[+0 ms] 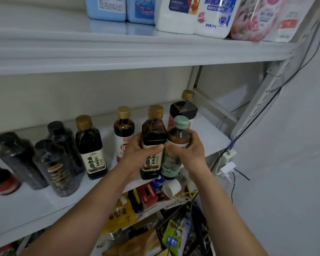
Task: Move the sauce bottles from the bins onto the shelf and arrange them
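My left hand (139, 154) grips a dark soy sauce bottle with a gold cap (152, 133) at the front edge of the white middle shelf (35, 206). My right hand (189, 150) holds a brownish bottle with a pale green cap (179, 133) right beside it; the two bottles touch. Behind them stand a gold-capped bottle with a red label (123, 130) and another gold-capped dark bottle (185, 109). Further left on the shelf are a gold-capped soy bottle (90, 146), three black-capped dark bottles (52, 163) and a red-banded bottle (0, 180).
The upper shelf (118, 50) carries blue, white and pink detergent packs (192, 13). Below the middle shelf lie mixed packets, a red box (148, 196) and a white cup (171, 188). A perforated shelf post (262, 100), cables and a white plug (227, 169) are at the right.
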